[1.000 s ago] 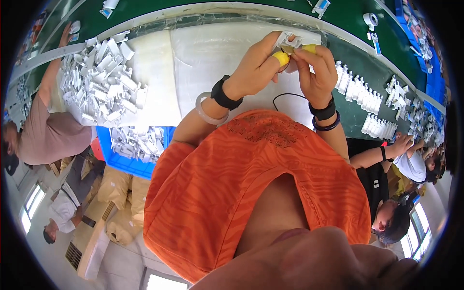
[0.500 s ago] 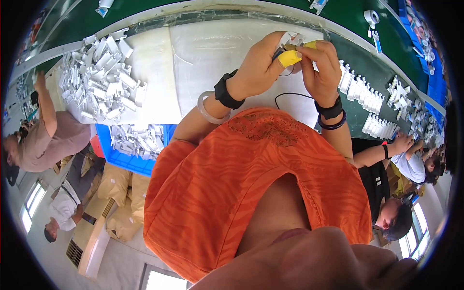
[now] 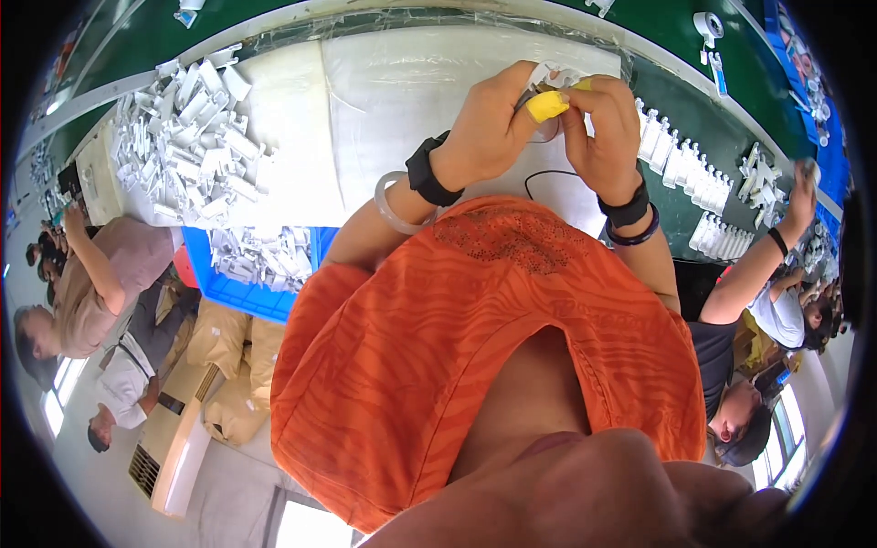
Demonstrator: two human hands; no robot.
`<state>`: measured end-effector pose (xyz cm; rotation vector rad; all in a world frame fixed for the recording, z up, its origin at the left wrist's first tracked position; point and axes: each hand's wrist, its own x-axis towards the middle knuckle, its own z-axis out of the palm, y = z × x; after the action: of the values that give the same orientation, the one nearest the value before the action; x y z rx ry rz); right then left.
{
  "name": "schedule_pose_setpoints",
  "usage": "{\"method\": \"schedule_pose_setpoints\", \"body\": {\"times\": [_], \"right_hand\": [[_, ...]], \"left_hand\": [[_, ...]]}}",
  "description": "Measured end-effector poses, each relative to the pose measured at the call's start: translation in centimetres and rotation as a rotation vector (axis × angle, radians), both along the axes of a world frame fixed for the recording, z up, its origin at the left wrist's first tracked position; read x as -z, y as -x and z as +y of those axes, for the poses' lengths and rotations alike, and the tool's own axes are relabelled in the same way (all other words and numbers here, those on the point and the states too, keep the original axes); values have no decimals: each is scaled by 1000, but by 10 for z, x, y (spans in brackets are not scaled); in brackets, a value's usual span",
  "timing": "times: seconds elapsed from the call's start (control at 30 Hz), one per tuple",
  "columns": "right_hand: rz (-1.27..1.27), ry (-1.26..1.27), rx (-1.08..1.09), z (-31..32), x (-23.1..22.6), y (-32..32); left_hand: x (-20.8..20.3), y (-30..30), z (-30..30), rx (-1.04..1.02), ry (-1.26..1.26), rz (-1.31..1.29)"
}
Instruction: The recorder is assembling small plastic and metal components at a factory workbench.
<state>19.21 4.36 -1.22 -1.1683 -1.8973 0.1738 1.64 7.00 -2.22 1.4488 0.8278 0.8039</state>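
Both my hands meet over the white work surface [image 3: 420, 100] at its far right, around a small white plastic part [image 3: 554, 73]. My left hand [image 3: 493, 123] is closed on its left side, with yellow wrapping on the thumb tip. My right hand [image 3: 605, 132] pinches at its right side, a yellow-wrapped fingertip behind. Most of the part is hidden by my fingers. A thin dark cord [image 3: 548, 173] curves over the surface beside my right wrist.
Loose white plastic parts [image 3: 196, 137] lie heaped at the left; a blue bin [image 3: 242, 297] below holds more. Rows of white parts [image 3: 681, 169] stand on the green table at the right. Co-workers sit at both sides; one arm [image 3: 758, 260] reaches toward the far right.
My hands stay together around the white part, with a slight shift of the fingers. At the right, a co-worker's arm has swung up and away; the person at the left has shifted.
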Motion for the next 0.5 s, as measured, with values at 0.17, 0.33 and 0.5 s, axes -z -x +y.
{"method": "schedule_pose_setpoints", "body": {"times": [0.17,0.33,0.5], "right_hand": [[-135,2,26,-3,-10,2],[-76,-16,-22,-2,-5,2],[-35,-9,-62,-4,-2,0]], "left_hand": [[2,1,1,63,65,65],[-4,4,1,125,107,-3],[-6,4,-5,108,171,-99]]}}
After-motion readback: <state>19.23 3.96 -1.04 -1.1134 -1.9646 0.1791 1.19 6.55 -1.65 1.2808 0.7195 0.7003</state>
